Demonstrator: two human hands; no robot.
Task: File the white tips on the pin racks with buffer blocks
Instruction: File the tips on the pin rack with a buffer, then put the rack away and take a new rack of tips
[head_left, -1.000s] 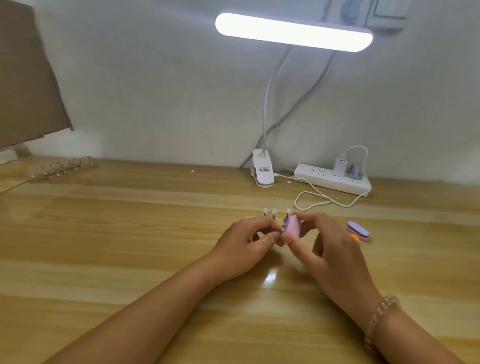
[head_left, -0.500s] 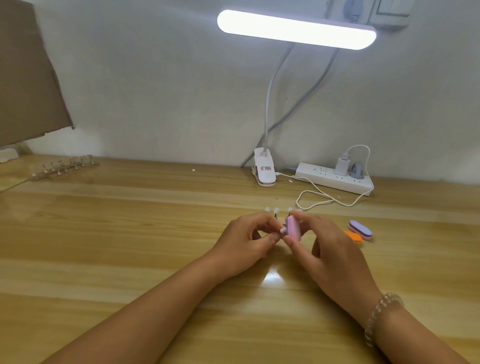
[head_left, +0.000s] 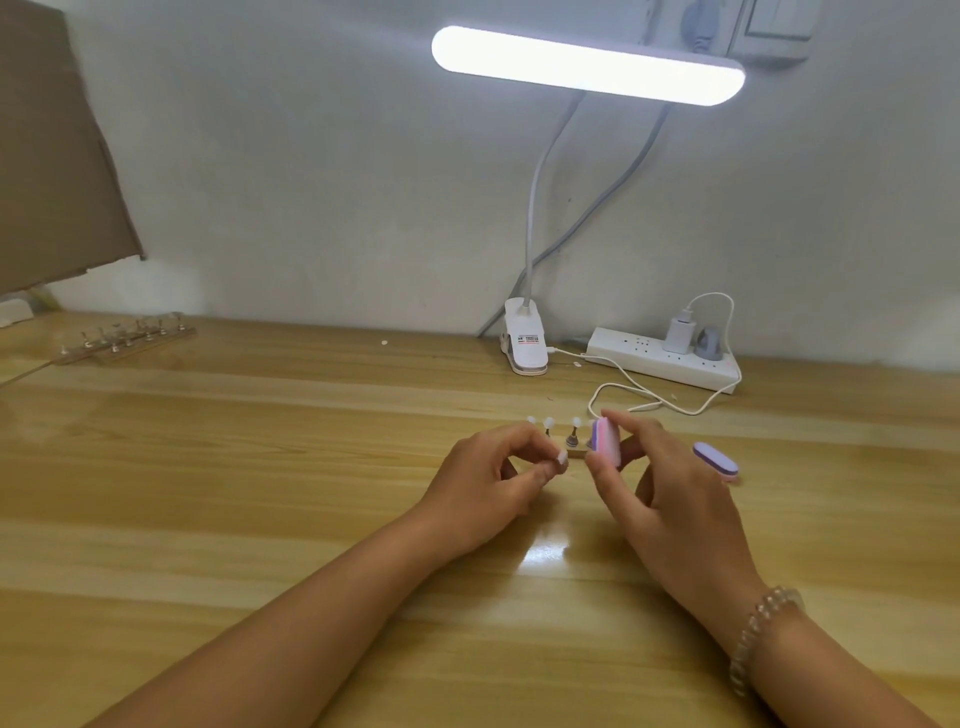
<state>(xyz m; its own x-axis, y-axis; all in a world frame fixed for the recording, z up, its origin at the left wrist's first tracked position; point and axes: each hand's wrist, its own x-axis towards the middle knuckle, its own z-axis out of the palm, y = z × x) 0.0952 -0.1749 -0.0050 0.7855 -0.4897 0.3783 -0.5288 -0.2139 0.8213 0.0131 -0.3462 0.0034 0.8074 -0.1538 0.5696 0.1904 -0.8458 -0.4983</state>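
Note:
A small pin rack (head_left: 571, 447) with white tips on its pins stands on the wooden table (head_left: 260, 493) between my hands. My left hand (head_left: 488, 483) pinches one white tip (head_left: 562, 457) between thumb and forefinger. My right hand (head_left: 660, 493) grips a pink and purple buffer block (head_left: 605, 442) upright, a short gap right of that tip. Three more white tips (head_left: 548, 422) rise above my left fingers.
A second purple buffer block (head_left: 716, 459) lies right of my right hand. Another pin rack (head_left: 124, 343) sits at the far left. A clip lamp (head_left: 525, 348), a power strip (head_left: 665, 358) and a white cable (head_left: 649, 402) lie along the wall.
My hands have drawn slightly apart: the buffer block no longer touches the tip that my left hand pinches. The camera view has shifted a little.

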